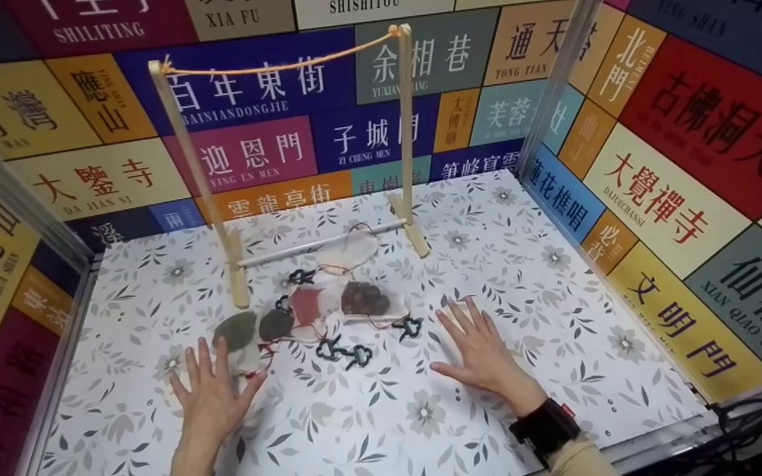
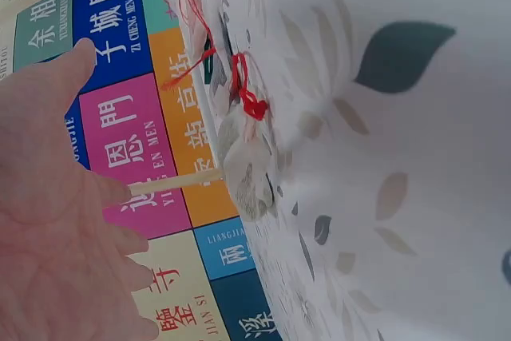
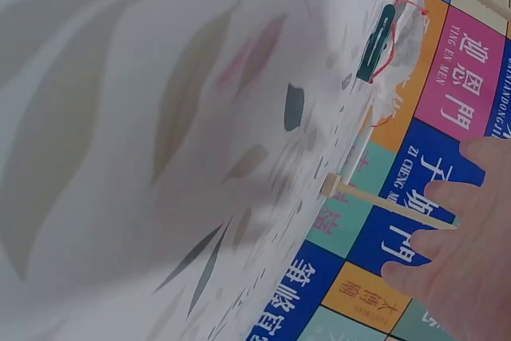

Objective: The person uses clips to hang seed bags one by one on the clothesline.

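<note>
My left hand [image 1: 212, 400], fingers spread, is held palm down beside a small sheer pouch with green contents [image 1: 235, 332], its fingertips overlapping the pouch in the head view. In the left wrist view a whitish pouch [image 2: 247, 167] with a red cord lies past that palm. Spread just as wide, my right hand [image 1: 483, 350] is right of a dark green clip-like hook [image 1: 409, 326] and holds nothing. Between the hands lie a dark green pouch [image 1: 276, 324], a red pouch [image 1: 306, 306] and a pouch of brown lumps [image 1: 364, 299]. Two more green hooks [image 1: 344, 353] lie in front.
Behind the pouches stands a wooden frame [image 1: 407, 132] with an orange cord [image 1: 282, 68] strung between its post tops and a white rod [image 1: 321, 243] low down. A flat pale pouch [image 1: 348, 254] lies against the rod. Printed panels [image 1: 678, 192] wall the patterned tabletop [image 1: 586, 291].
</note>
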